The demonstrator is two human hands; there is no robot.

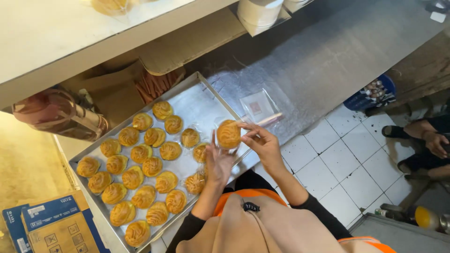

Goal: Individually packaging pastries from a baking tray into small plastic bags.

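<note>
- Fingers of both my hands close round one golden, swirl-topped round pastry, raised just above the near right edge of the tray.
- My right hand pinches the pastry's right side between thumb and fingertips, with the wrist bent inward and the forearm running back down toward my body.
- My left hand reaches up from below, palm turned up and fingers spread, touching the pastry's lower left; a thin, clear plastic wrapper seems to lie round the pastry, though I cannot tell how far it covers it.
- Both forearms wear black sleeves pushed back from the wrists.
- Below the hands lies a rectangular silver metal baking tray, set at an angle and holding rows of like golden swirled pastries; its far corner is bare.
- Just beyond my right hand, a small clear plastic bag with a pale square card inside lies on crinkled clear plastic sheeting.
- White square floor tiles show to the right, where another person's hand rests.
- Blue and brown cardboard boxes sit at the lower left.
</note>
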